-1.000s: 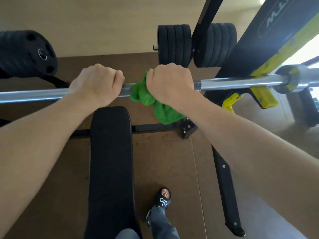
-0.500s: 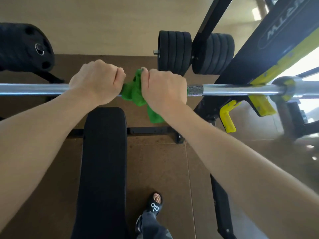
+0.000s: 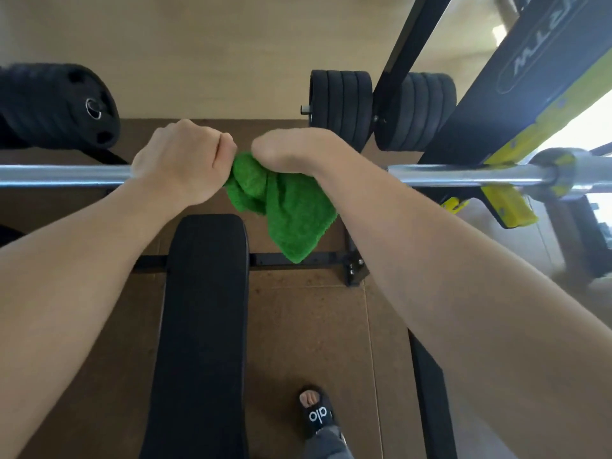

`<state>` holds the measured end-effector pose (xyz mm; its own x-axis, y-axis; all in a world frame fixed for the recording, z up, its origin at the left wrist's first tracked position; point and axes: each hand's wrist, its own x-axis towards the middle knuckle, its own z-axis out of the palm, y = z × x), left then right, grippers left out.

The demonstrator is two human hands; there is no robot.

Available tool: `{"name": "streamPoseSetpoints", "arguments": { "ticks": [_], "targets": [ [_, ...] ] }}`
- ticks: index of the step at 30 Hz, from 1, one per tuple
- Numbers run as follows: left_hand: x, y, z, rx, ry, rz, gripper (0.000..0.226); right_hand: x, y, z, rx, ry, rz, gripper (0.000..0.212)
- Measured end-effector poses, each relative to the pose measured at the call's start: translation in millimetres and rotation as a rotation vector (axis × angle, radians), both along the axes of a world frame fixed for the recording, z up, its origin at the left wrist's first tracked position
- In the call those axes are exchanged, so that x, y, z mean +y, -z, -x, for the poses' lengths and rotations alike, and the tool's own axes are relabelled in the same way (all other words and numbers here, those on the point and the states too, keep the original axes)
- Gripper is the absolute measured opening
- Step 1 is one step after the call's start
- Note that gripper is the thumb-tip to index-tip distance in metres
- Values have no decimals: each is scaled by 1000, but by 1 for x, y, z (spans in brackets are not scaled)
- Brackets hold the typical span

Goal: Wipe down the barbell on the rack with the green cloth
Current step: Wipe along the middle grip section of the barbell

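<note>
A silver barbell (image 3: 66,175) lies across the rack from left to right, resting on a yellow hook (image 3: 506,207) at the right. My left hand (image 3: 180,160) is clenched around the bar just left of centre. Right beside it, my right hand (image 3: 291,154) grips the green cloth (image 3: 284,207) bunched around the bar. The cloth's loose end hangs down below the bar. The two hands almost touch, and the bar between them is hidden by cloth and fingers.
A black bench pad (image 3: 205,309) runs below the bar toward me. Black weight plates (image 3: 344,107) are stacked on pegs behind the bar, with another plate (image 3: 66,107) at the left. The black and yellow rack upright (image 3: 530,94) stands at right. My sandalled foot (image 3: 316,414) is on the brown floor.
My right hand has slid the green cloth leftward along the bar until it sits against my left hand. More cloth now hangs loose below. The left hand kept its grip.
</note>
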<state>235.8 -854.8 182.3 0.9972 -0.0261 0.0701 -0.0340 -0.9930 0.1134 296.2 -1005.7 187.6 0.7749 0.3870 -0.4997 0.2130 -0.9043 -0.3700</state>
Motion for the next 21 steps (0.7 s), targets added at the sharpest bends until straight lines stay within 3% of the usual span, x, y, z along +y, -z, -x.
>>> {"name": "streamPoseSetpoints", "arguments": {
  "ticks": [3,5,7,9,16,21],
  "targets": [
    [3,3,-1,-6,-27,-1,58,-7,6,11,-166,42,22,37],
    [7,3,-2,-1,-28,-15,64,-22,5,35,-462,106,0,46],
    [9,3,-1,14,-46,-13,69,-42,6,50,-716,12,20,48],
    [8,1,-1,32,-53,-23,70,-67,7,52,-837,-76,62,45],
    [7,-1,-1,9,20,-22,67,-175,15,45,-937,104,163,46],
    [4,4,-4,4,27,-43,58,-125,5,49,-820,269,261,48]
  ]
}}
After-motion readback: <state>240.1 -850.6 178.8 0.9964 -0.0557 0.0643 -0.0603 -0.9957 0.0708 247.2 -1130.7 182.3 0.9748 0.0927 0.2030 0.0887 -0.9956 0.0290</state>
